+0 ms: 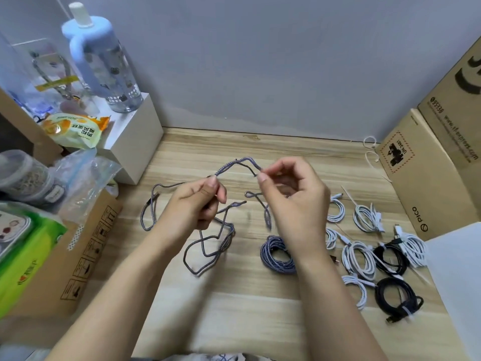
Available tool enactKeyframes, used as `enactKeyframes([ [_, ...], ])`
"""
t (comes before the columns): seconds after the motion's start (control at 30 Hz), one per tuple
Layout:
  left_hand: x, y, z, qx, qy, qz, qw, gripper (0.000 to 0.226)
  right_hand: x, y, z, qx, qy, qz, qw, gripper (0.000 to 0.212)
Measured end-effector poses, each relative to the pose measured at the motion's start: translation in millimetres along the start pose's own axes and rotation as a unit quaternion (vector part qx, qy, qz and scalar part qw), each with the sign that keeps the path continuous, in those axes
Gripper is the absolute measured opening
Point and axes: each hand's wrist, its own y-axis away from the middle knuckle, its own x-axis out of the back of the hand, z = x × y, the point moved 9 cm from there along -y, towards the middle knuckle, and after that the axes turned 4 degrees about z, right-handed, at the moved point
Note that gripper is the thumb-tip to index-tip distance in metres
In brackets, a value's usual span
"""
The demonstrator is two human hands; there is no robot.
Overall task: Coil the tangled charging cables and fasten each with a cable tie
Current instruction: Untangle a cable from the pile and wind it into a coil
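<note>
My left hand [200,201] and right hand [291,201] sit mid-frame, fingers pinching the loose braided cable [208,246]. Its raised span runs left to right between them, arching just beyond; slack sprawls on the worktop [234,308] below-left, nearer my left hand.

A pale wooden surface [234,295] is carrying a loose braided cable [208,246], lying just left of a coiled braided cable [276,254]; white coils [359,256] and black coils [398,295] are resting to its right.

A plain grey wall [260,61] rose behind the light wood-grain bench [234,295] — cardboard boxes [429,178] flanked it in soft, even light.
</note>
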Motion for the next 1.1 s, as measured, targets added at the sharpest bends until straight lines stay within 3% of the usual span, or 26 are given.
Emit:
enactKeyframes([
  [0.07, -13.3, 5.4, 8.0, 0.01, -0.044, -0.042, 0.998, 0.034, -18.1, 7.5, -23.9, 0.132, 0.074, -0.074, 0.986, 0.013],
  [0.13, -22.2, 10.2, 16.3, 0.014, -0.05, -0.072, 0.996, 0.035, -34.8, 13.3, -24.2, 0.164, 0.138, -0.147, 0.966, 0.023],
  [0.2, -23.2, 12.1, 22.5, 0.026, -0.007, -0.082, 0.996, 0.039, -34.5, 12.3, -14.3, 0.123, 0.125, -0.162, 0.971, 0.029],
  [0.33, -25.3, 15.8, 31.4, 0.03, 0.127, -0.143, 0.981, 0.04, -19.3, 6.0, -12.1, 0.063, 0.018, -0.099, 0.993, 0.018],
  [0.43, -28.5, 19.2, 35.7, -0.02, 0.118, -0.177, 0.977, 0.037, -20.7, 3.9, -13.4, -0.014, -0.074, -0.097, 0.992, 0.017],
  [0.53, -26.6, 17.4, 35.9, -0.053, 0.085, -0.142, 0.985, 0.041, -5.7, -2.3, -4.0, -0.117, -0.222, -0.026, 0.967, 0.024],
  [0.6, -28.6, 16.7, 37.0, -0.052, 0.116, -0.135, 0.983, 0.045, -4.3, -3.4, 5.0, -0.153, -0.235, -0.015, 0.96, 0.025],
  [0.67, -39.6, 20.6, 42.7, -0.042, 0.207, -0.187, 0.959, 0.045, -10.7, -1.7, 19.2, -0.171, -0.185, -0.032, 0.967, 0.029],
  [0.77, -57.9, 30.1, 66.9, -0.032, 0.385, -0.29, 0.875, 0.016, -30.1, 9.8, 33.9, -0.149, -0.053, -0.108, 0.981, 0.031],
  [0.87, -51.7, 22.8, 81.0, -0.084, 0.419, -0.228, 0.875, 0.02, -57.8, 37.9, 35.8, -0.148, -0.003, -0.22, 0.964, 0.026],
  [1.0, -36.3, 9.4, 71.0, -0.095, 0.289, -0.065, 0.95, 0.052, -73.2, 69.7, 30.2, -0.173, 0.031, -0.316, 0.932, 0.026],
  [1.1, -17.4, 0.3, 54.9, -0.072, 0.191, 0.011, 0.979, 0.052, -68.9, 78.4, 28.9, -0.173, 0.062, -0.354, 0.917, 0.037],
])
